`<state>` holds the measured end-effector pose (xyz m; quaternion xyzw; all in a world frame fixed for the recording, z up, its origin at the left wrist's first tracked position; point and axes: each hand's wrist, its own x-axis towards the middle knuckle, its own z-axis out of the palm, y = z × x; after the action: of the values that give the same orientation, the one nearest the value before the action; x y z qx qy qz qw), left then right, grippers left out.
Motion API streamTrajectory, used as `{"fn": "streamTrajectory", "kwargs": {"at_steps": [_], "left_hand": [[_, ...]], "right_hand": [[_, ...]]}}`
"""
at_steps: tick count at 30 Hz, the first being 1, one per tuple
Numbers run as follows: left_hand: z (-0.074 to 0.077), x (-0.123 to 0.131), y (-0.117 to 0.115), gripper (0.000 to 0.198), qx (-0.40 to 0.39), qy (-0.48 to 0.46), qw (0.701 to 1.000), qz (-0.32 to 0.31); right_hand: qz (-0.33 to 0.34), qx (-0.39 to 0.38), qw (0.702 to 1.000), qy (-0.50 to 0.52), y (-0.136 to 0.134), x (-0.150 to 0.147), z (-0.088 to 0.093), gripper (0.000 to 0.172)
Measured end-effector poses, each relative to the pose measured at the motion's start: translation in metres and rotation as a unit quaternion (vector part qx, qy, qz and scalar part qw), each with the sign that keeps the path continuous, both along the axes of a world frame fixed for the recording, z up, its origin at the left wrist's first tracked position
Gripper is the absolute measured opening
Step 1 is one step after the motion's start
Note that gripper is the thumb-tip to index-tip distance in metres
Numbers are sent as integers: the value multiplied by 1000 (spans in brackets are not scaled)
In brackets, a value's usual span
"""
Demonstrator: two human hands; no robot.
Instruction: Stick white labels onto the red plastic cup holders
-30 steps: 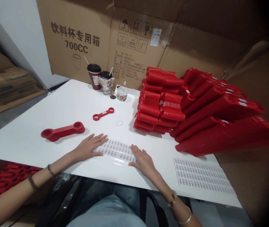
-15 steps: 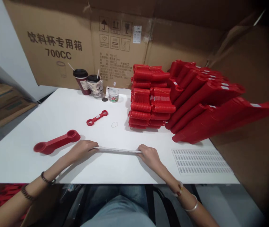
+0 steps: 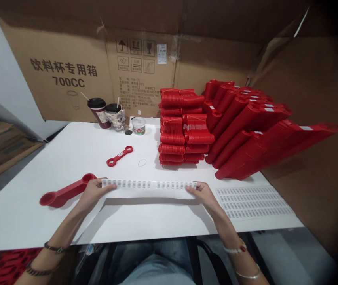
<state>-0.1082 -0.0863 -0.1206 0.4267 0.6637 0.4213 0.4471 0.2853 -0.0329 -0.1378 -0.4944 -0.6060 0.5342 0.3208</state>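
- Pinching the label strip (image 3: 148,192) narrowly at both ends, left hand (image 3: 94,191) on one and right hand (image 3: 205,194) on the other — thumbs on the near face.
- Stretched between the hands, apparently lifted above the white table (image 3: 54,158).
- Done, judging by looks: white labels already on the small red link (image 3: 120,156) and on the ends of several long red stacks (image 3: 237,132); one gap in the strip's visible row, cause unclear.
- Left, seemingly: most of that row, plus the second label sheet (image 3: 253,202), lying flat to the right; no label to be seen on the large red bar (image 3: 69,193), just beside the left hand.
- Counted: one strip held, one sheet lying flat with four rows, one small link, one large bar, two lidded cups (image 3: 100,114), one clear tub (image 3: 138,127).
- Not countable for certain — long stacks and tied red bundles (image 3: 171,135), overlapping too much.
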Motion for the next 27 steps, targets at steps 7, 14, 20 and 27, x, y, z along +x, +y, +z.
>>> {"fn": "streamTrajectory", "kwargs": {"at_steps": [7, 14, 20, 27], "left_hand": [[-19, 24, -14, 37, 52, -102, 992, 59], [-17, 55, -27, 33, 54, -49, 997, -6], [-6, 52, -26, 32, 56, 80, 993, -70], [9, 41, -12, 29, 66, 190, 958, -205]], "right_hand": [[-162, 92, 982, -20, -6, -1, -14, 55], [184, 220, 940, -186, -6, -89, 23, 34], [280, 183, 919, -208, 2, -141, 29, 8], [269, 137, 932, -203, 7, -130, 28, 13]]}}
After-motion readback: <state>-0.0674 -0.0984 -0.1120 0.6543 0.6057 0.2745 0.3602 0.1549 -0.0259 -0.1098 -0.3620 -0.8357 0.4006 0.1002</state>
